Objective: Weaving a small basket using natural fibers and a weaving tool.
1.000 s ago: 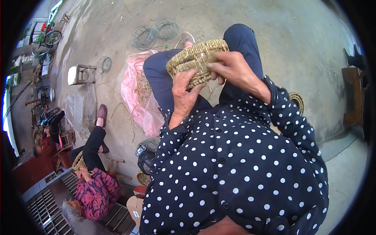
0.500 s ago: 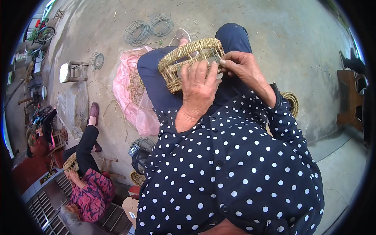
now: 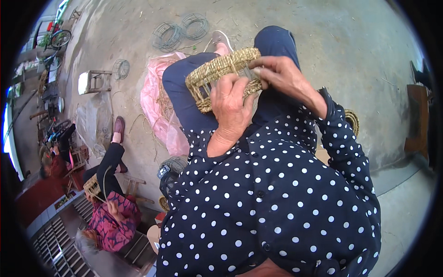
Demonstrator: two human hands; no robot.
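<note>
A small basket (image 3: 217,69) of twisted straw rope over a wire frame rests tilted on my lap, its thick wrapped rim toward the far side and open gaps along its side. My left hand (image 3: 229,106) is closed on the basket's near edge, fingers curled over it. At the basket's right end, my right hand (image 3: 284,76) has thumb and forefinger pinched together; whatever lies between them is too small to make out. The other right fingers bend down toward the near edge and partly hide it.
Left of my knees, a pink plastic sheet (image 3: 154,99) holds loose straw cord. Wire frames (image 3: 167,37) lie on the concrete floor beyond my foot. A small stool (image 3: 94,82) stands at left. Lower left, a seated person (image 3: 113,219) works on another basket. Coiled straw rope (image 3: 351,121) lies behind my right arm.
My right hand has moved slightly left and up along the basket's end, its fingers more bent. My left fingers have curled in more. The seated person now draws a strand away from their basket.
</note>
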